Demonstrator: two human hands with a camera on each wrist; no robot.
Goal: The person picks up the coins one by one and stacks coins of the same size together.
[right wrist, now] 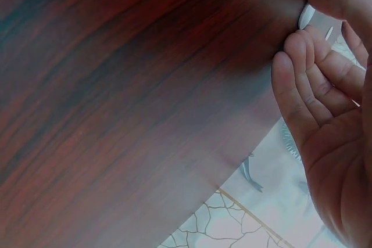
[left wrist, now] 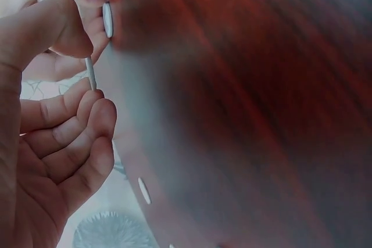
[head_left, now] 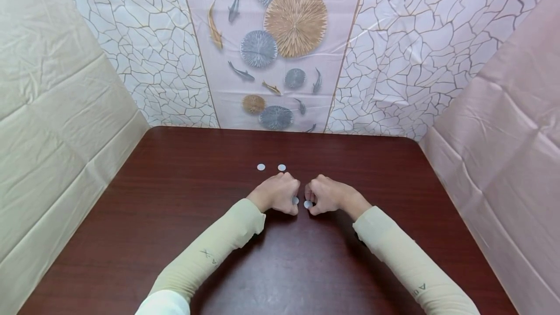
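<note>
Currently, a left disc (head_left: 295, 201), small and white, is pinched between thumb and fingers by the left hand (head_left: 278, 194), its grip narrow. A matching right disc (head_left: 308, 204) is likewise pinched by the right hand (head_left: 329, 195), whose grip is equally narrow. Both are held near each other, apart, at the middle of the dark red-brown tabletop (head_left: 271, 271); whether either is touching the surface cannot be told. Farther back, a third disc (head_left: 261, 166) and a fourth disc (head_left: 282, 167) are laid flat, set apart. Behind, a patterned sheet (head_left: 385, 62) is hung.
</note>
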